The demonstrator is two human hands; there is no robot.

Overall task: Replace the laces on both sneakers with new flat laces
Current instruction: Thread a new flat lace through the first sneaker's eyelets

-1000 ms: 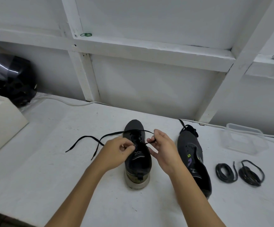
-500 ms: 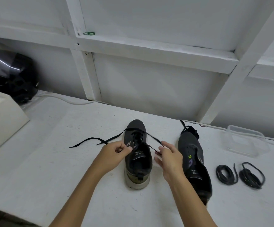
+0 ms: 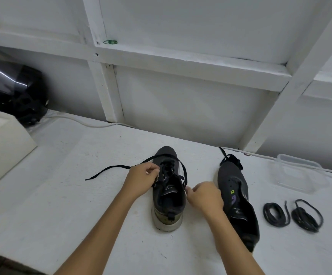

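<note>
A: Where's the lace [image 3: 119,168]?

B: On the upright sneaker [image 3: 169,187] mid-table, toe pointing away. The left hand [image 3: 141,180] pinches 1 run at the eyelets; the right hand [image 3: 205,196] pinches the other, drawn toward the heel.

A: Which hand is nearer the next eyelet?

B: Probably the left; its free end trails left, across the sneaker's long axis.

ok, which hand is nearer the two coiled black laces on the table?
Right. The right hand sits between the two sneakers, short of the two coiled black laces; the left hand is beyond the upright sneaker.
</note>
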